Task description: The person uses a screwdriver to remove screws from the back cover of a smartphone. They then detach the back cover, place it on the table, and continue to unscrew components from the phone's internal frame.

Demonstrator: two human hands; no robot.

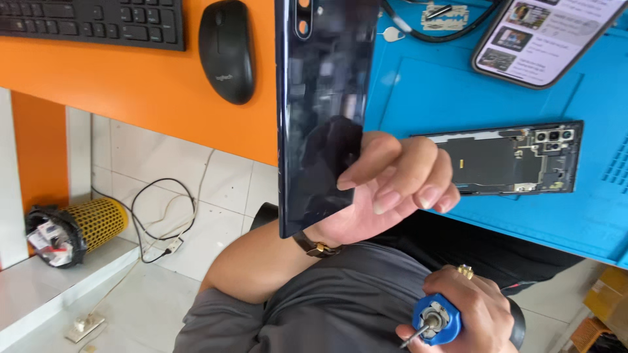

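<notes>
While curled: fingers (392, 189) on back cover (324, 111)

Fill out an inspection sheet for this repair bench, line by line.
Surface: blue work mat beside an orange desk.
Job's things: dark glossy phone back panel held upright; opened phone lying flat on the mat, internals showing; blue-handled screwdriver.
Clutter: black mouse, black keyboard, a lit phone at the mat's far edge.
Grippers: left hand grips the panel, fingers curled at its edge; right hand closed on the screwdriver.
Cables: black cable on the mat; loose wires on the floor.
Surroundings: white tiled floor, yellow mesh bin.
</notes>
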